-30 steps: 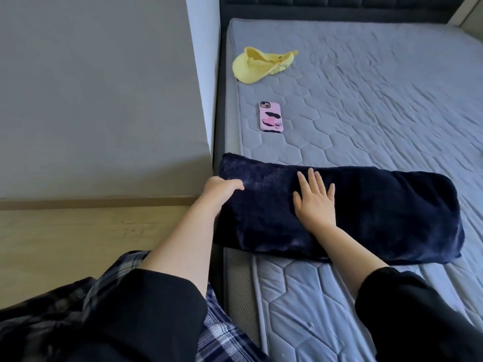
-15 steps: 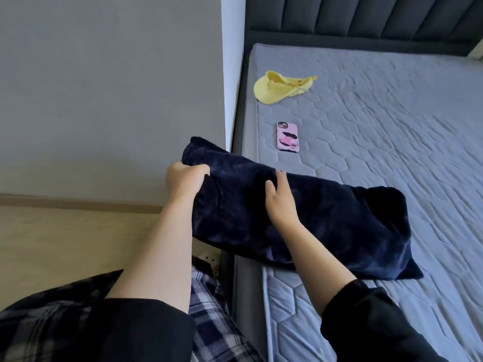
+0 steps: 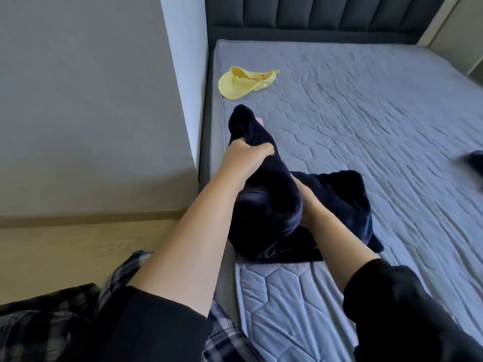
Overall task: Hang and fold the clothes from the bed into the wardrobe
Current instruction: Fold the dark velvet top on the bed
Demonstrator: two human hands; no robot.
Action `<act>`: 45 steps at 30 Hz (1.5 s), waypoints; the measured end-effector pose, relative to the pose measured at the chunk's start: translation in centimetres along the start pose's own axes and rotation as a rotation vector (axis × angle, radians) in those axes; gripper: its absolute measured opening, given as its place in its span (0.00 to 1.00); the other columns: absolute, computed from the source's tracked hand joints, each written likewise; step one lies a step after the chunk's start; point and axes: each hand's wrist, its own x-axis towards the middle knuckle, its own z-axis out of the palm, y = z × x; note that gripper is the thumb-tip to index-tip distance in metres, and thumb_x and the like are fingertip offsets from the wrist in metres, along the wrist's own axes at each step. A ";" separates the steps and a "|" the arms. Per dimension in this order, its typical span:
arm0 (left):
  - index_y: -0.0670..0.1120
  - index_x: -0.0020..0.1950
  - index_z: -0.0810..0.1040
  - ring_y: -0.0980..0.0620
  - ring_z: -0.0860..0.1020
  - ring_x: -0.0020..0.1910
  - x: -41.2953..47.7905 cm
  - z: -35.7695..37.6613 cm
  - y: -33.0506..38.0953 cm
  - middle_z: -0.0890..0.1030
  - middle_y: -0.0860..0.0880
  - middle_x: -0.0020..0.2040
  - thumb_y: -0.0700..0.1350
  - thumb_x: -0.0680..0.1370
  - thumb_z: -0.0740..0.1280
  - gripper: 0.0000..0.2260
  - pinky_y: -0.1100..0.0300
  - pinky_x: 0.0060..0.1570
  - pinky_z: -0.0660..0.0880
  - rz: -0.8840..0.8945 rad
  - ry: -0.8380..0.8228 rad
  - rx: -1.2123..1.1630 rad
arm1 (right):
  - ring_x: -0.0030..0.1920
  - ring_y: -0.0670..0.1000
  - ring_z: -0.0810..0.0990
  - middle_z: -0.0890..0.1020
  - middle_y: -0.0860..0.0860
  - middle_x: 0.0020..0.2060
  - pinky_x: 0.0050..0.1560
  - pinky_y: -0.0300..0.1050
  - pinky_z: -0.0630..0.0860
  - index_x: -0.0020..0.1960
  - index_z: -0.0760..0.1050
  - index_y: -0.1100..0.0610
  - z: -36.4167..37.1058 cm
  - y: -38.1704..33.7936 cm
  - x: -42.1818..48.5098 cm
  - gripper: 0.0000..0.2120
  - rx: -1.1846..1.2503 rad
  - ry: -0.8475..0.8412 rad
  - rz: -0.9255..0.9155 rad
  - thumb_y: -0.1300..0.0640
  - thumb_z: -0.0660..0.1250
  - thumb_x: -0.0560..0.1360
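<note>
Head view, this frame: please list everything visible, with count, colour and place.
navy garment: one, dark navy plush, partly raised at the mattress's left edge
cap: one, yellow, on the mattress near the headboard
pink item: one, a sliver showing behind the garment
mattress: one, grey-blue, quilted
headboard: one, dark, padded, top
dark item: one, blurred, right edge
wall panel: one, grey, left
floor: light wood, lower left
plaid fabric: one, dark checked, bottom
left hand: grips the garment's upper end
right hand: tucked into the garment's fold, fingers hidden
</note>
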 end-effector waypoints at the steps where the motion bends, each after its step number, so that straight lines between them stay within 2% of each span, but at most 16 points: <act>1: 0.53 0.40 0.74 0.56 0.77 0.40 0.0 1.3 0.9 0.79 0.55 0.41 0.50 0.69 0.69 0.05 0.61 0.34 0.70 0.022 -0.050 0.033 | 0.41 0.52 0.77 0.78 0.52 0.42 0.44 0.48 0.76 0.47 0.74 0.55 -1.6 -1.0 -0.8 0.17 -0.014 0.104 -0.054 0.46 0.52 0.83; 4: 0.47 0.47 0.78 0.51 0.79 0.40 0.0 6.4 2.6 0.81 0.50 0.42 0.52 0.71 0.68 0.11 0.60 0.34 0.71 0.063 -0.203 0.184 | 0.31 0.51 0.81 0.81 0.53 0.32 0.32 0.43 0.75 0.39 0.78 0.56 -5.8 -4.7 -2.7 0.27 0.112 0.298 -0.089 0.48 0.46 0.84; 7: 0.40 0.60 0.76 0.46 0.79 0.54 0.2 11.7 1.6 0.80 0.42 0.56 0.45 0.78 0.62 0.14 0.54 0.53 0.77 -0.097 -0.471 0.154 | 0.46 0.56 0.85 0.84 0.59 0.47 0.44 0.50 0.78 0.53 0.80 0.61 -11.3 -6.7 -4.3 0.34 0.278 0.179 -0.140 0.38 0.44 0.81; 10: 0.38 0.67 0.69 0.44 0.71 0.69 0.6 14.0 -0.1 0.74 0.40 0.65 0.38 0.83 0.53 0.15 0.54 0.67 0.68 -0.272 -0.614 -0.017 | 0.55 0.56 0.82 0.82 0.58 0.56 0.52 0.52 0.75 0.55 0.82 0.57 -14.5 -6.4 -4.9 0.32 0.151 0.146 -0.061 0.35 0.49 0.78; 13: 0.42 0.59 0.72 0.45 0.66 0.72 1.5 14.1 -1.2 0.76 0.45 0.60 0.38 0.84 0.50 0.12 0.55 0.68 0.65 -0.273 -0.670 -0.113 | 0.53 0.52 0.83 0.84 0.55 0.53 0.46 0.43 0.80 0.57 0.82 0.54 -15.0 -5.7 -5.1 0.18 -0.101 0.091 0.021 0.44 0.60 0.78; 16: 0.38 0.75 0.58 0.45 0.63 0.74 2.0 13.6 -2.1 0.64 0.39 0.74 0.39 0.84 0.51 0.19 0.55 0.68 0.63 -0.253 -0.693 -0.176 | 0.55 0.55 0.82 0.83 0.57 0.55 0.52 0.48 0.80 0.63 0.74 0.57 -15.3 -4.5 -4.3 0.19 -0.389 0.077 -0.018 0.60 0.71 0.73; 18: 0.37 0.75 0.59 0.43 0.66 0.72 2.1 13.4 -2.5 0.65 0.37 0.73 0.35 0.83 0.53 0.20 0.56 0.66 0.66 -0.155 -0.663 -0.196 | 0.49 0.55 0.84 0.84 0.58 0.48 0.48 0.49 0.80 0.57 0.77 0.59 -14.9 -4.5 -3.7 0.16 -0.466 0.186 -0.059 0.67 0.71 0.70; 21: 0.39 0.69 0.71 0.48 0.73 0.66 2.0 12.5 -3.3 0.75 0.42 0.66 0.30 0.78 0.55 0.20 0.65 0.64 0.66 0.313 -0.388 0.168 | 0.37 0.54 0.83 0.84 0.56 0.35 0.36 0.44 0.78 0.47 0.78 0.60 -15.3 -4.5 -2.9 0.08 -0.313 0.429 -0.120 0.68 0.68 0.69; 23: 0.43 0.70 0.72 0.49 0.66 0.71 2.2 12.0 -4.3 0.72 0.46 0.70 0.33 0.77 0.56 0.21 0.63 0.69 0.59 0.633 -0.224 0.503 | 0.32 0.54 0.78 0.79 0.52 0.27 0.32 0.42 0.75 0.40 0.74 0.60 -15.8 -4.0 -2.5 0.03 -0.163 0.568 -0.119 0.66 0.65 0.71; 25: 0.47 0.76 0.61 0.47 0.52 0.77 2.5 12.4 -5.6 0.57 0.47 0.78 0.42 0.80 0.57 0.23 0.48 0.73 0.50 0.754 -0.181 0.831 | 0.30 0.52 0.72 0.73 0.51 0.23 0.31 0.42 0.70 0.33 0.69 0.58 -16.6 -2.9 -2.2 0.10 -0.037 0.649 -0.006 0.65 0.62 0.73; 29: 0.49 0.79 0.44 0.44 0.40 0.77 3.3 13.7 -7.2 0.40 0.50 0.79 0.59 0.81 0.50 0.30 0.36 0.71 0.45 0.559 -0.203 1.097 | 0.41 0.56 0.74 0.74 0.57 0.37 0.45 0.48 0.71 0.44 0.72 0.63 -17.7 -2.1 -2.8 0.03 -0.245 0.662 0.212 0.65 0.61 0.75; 32: 0.49 0.79 0.45 0.43 0.38 0.77 3.8 14.2 -8.2 0.38 0.50 0.78 0.60 0.80 0.49 0.31 0.35 0.71 0.43 0.587 -0.284 1.217 | 0.55 0.61 0.74 0.73 0.62 0.56 0.54 0.52 0.70 0.65 0.65 0.65 -17.5 -4.0 -3.2 0.19 -0.778 0.745 0.190 0.66 0.59 0.74; 35: 0.50 0.79 0.45 0.42 0.35 0.76 3.6 14.7 -9.5 0.38 0.49 0.78 0.61 0.80 0.48 0.30 0.35 0.70 0.41 0.590 -0.324 1.360 | 0.72 0.60 0.59 0.61 0.58 0.73 0.70 0.55 0.61 0.77 0.52 0.57 -15.8 -6.3 -2.8 0.33 -1.231 0.875 -0.245 0.66 0.59 0.74; 38: 0.49 0.79 0.45 0.41 0.34 0.75 3.3 15.3 -10.3 0.37 0.49 0.78 0.60 0.80 0.48 0.30 0.35 0.70 0.39 0.591 -0.350 1.412 | 0.74 0.55 0.59 0.63 0.54 0.74 0.73 0.55 0.55 0.75 0.60 0.54 -13.6 -7.1 0.6 0.25 -1.330 0.629 -0.536 0.60 0.56 0.78; 41: 0.48 0.79 0.46 0.44 0.36 0.76 3.6 15.2 -10.5 0.40 0.50 0.79 0.60 0.80 0.50 0.31 0.36 0.71 0.42 0.594 -0.315 1.318 | 0.76 0.50 0.53 0.59 0.49 0.76 0.74 0.59 0.46 0.76 0.59 0.50 -14.3 -4.0 4.5 0.22 -1.469 0.490 -0.292 0.51 0.49 0.82; 45: 0.50 0.79 0.52 0.50 0.39 0.77 2.9 13.6 -12.4 0.44 0.52 0.79 0.61 0.79 0.53 0.31 0.38 0.72 0.45 0.650 -0.307 1.095 | 0.77 0.48 0.49 0.54 0.47 0.77 0.74 0.58 0.42 0.77 0.55 0.49 -17.1 -0.9 7.2 0.23 -1.288 0.506 -0.154 0.48 0.46 0.83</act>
